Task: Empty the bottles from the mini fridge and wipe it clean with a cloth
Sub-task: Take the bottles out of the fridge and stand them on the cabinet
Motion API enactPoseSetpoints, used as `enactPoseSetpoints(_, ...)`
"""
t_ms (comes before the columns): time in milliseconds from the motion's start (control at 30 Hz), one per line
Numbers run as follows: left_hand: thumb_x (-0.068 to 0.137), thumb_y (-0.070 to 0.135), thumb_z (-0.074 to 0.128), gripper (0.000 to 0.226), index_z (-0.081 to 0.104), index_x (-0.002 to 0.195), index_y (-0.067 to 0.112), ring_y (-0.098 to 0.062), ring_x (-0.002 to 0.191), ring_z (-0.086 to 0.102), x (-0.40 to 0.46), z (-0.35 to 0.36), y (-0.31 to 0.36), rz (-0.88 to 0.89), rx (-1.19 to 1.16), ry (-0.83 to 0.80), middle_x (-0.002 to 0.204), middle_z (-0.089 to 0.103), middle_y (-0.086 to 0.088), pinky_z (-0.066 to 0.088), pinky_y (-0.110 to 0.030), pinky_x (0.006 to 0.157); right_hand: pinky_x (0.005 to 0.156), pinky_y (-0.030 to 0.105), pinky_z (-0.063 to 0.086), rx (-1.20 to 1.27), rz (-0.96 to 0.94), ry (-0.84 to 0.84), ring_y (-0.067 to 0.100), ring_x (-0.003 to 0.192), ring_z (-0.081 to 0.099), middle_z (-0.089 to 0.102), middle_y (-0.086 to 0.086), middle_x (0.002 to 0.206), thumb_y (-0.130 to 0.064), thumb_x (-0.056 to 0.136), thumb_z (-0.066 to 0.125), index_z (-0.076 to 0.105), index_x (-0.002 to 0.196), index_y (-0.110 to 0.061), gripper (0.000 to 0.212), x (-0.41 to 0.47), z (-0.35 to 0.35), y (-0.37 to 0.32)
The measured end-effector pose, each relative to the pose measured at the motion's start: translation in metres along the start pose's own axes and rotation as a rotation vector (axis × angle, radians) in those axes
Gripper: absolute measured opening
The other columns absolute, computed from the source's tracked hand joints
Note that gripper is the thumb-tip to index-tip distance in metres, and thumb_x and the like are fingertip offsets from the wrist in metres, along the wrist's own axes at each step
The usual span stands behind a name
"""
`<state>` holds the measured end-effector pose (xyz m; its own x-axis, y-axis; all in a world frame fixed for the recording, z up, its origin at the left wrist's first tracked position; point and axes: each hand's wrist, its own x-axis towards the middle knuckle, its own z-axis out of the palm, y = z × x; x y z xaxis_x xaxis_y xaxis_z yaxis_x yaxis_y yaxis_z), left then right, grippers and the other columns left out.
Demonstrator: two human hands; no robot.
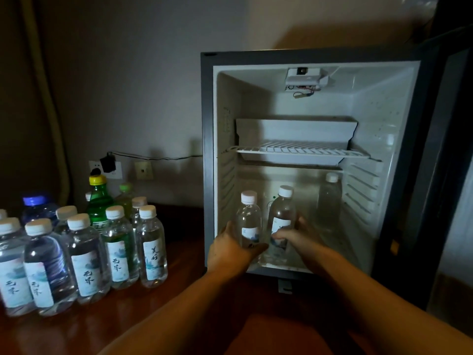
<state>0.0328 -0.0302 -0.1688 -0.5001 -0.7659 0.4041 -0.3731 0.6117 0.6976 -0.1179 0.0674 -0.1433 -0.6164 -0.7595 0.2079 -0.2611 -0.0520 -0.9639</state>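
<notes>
Head view: I've got both hands inside the mini fridge (pixel 317 57), lower centre of frame. Left hand (pixel 230 248) wraps the left bottle (pixel 249 221); right hand (pixel 297 237) curls round the middle bottle (pixel 281 213). Both upright, long axis vertical, so I reckon lift straight & pull toward me. Third bottle (pixel 330 198) stands further back at right, nearer my right hand, untouched. Removed bottles (pixel 84 249) crowd the bench (pixel 179 298) at lower left. Wire shelf (pixel 302 149) above is bare. No cloth in view.

Clear bottles (pixel 248 221), seemingly white caps (pixel 249 196)
</notes>
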Motion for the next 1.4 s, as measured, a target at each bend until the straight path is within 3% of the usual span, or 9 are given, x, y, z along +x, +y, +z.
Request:
enactPoseSetpoints(100,0.063,0.065,0.075,0.073,0.053,0.120,0.025,-0.003,0.086,0.061,-0.010,-0.011,0.001,0.021,0.043,-0.019,0.105,0.068,0.007,0.049,-0.015,0.067,0.061,0.026,0.048,0.089,0.079,-0.004,0.024,0.085,0.066,0.072,0.008,0.095,-0.016,0.057,0.074,0.065,0.106,-0.010,0.051,-0.004,0.006,0.001)
enactPoseSetpoints(200,0.061,0.066,0.076,0.073,0.055,0.118,0.025,-0.005,0.091,0.064,-0.021,-0.021,-0.003,0.014,0.032,-0.002,0.107,0.068,0.008,0.053,-0.020,0.075,0.061,0.030,0.047,0.203,0.104,-0.028,0.023,0.082,0.066,0.072,0.008,0.090,-0.016,0.044,0.069,0.067,0.102,-0.011,0.058,-0.010,0.012,-0.003)
enactPoseSetpoints(333,0.051,0.077,0.070,0.082,0.056,0.115,0.028,-0.004,0.095,0.064,-0.037,-0.037,-0.013,0.016,0.029,0.013,0.107,0.067,0.011,0.057,-0.030,0.081,0.072,0.037,0.046,0.155,0.113,-0.114,0.027,0.085,0.061,0.070,0.008,0.083,-0.022,0.044,0.070,0.069,0.078,-0.014,0.034,-0.022,0.020,-0.011)
enactPoseSetpoints(467,0.055,0.074,0.072,0.073,0.054,0.110,0.030,-0.003,0.091,0.063,-0.052,-0.057,-0.021,0.002,0.075,0.048,0.102,0.066,0.013,0.057,-0.030,0.077,0.075,0.041,0.042,0.131,0.127,-0.154,0.030,0.082,0.056,0.068,0.014,0.082,-0.029,0.026,0.072,0.072,0.070,-0.010,0.047,-0.034,0.040,-0.019)
enactPoseSetpoints(633,0.062,0.068,0.074,0.070,0.045,0.111,0.028,-0.010,0.097,0.062,-0.072,-0.077,-0.031,-0.031,0.139,0.110,0.105,0.063,0.011,0.054,-0.031,0.077,0.073,0.040,0.046,0.175,0.082,-0.222,0.031,0.076,0.064,0.070,0.013,0.076,-0.014,0.035,0.069,0.069,0.084,-0.007,0.050,-0.049,0.069,-0.026)
enactPoseSetpoints(767,0.061,0.071,0.071,0.065,0.043,0.106,0.033,-0.010,0.091,0.063,-0.086,-0.094,-0.047,-0.070,0.203,0.116,0.097,0.064,0.012,0.055,-0.034,0.075,0.077,0.040,0.052,0.164,0.031,-0.280,0.032,0.088,0.069,0.072,0.018,0.093,-0.012,0.040,0.070,0.067,0.097,-0.008,0.058,-0.060,0.090,-0.027)
enactPoseSetpoints(1133,0.060,0.066,0.076,0.077,0.038,0.112,0.025,-0.018,0.090,0.066,-0.099,-0.137,-0.092,-0.204,0.245,0.223,0.097,0.067,0.005,0.057,-0.040,0.074,0.079,0.032,0.054,0.136,-0.004,-0.368,0.021,0.089,0.071,0.075,0.006,0.092,-0.013,0.044,0.081,0.068,0.100,-0.012,0.058,-0.077,0.144,-0.021)
enactPoseSetpoints(1267,0.066,0.068,0.073,0.070,0.039,0.110,0.025,-0.019,0.097,0.060,-0.102,-0.150,-0.101,-0.174,0.371,0.251,0.108,0.054,0.005,0.049,-0.029,0.069,0.086,0.037,0.054,0.114,0.004,-0.426,0.022,0.093,0.071,0.075,0.005,0.094,-0.015,0.046,0.083,0.067,0.102,-0.013,0.058,-0.080,0.163,-0.021)
enactPoseSetpoints(1400,0.072,0.060,0.072,0.080,0.032,0.124,0.014,-0.026,0.105,0.060,-0.099,-0.157,-0.106,-0.220,0.366,0.272,0.118,0.055,-0.005,0.050,-0.035,0.076,0.087,0.035,0.054,0.090,-0.011,-0.465,0.018,0.094,0.071,0.075,0.001,0.096,-0.018,0.048,0.084,0.068,0.102,-0.017,0.057,-0.082,0.180,-0.024)
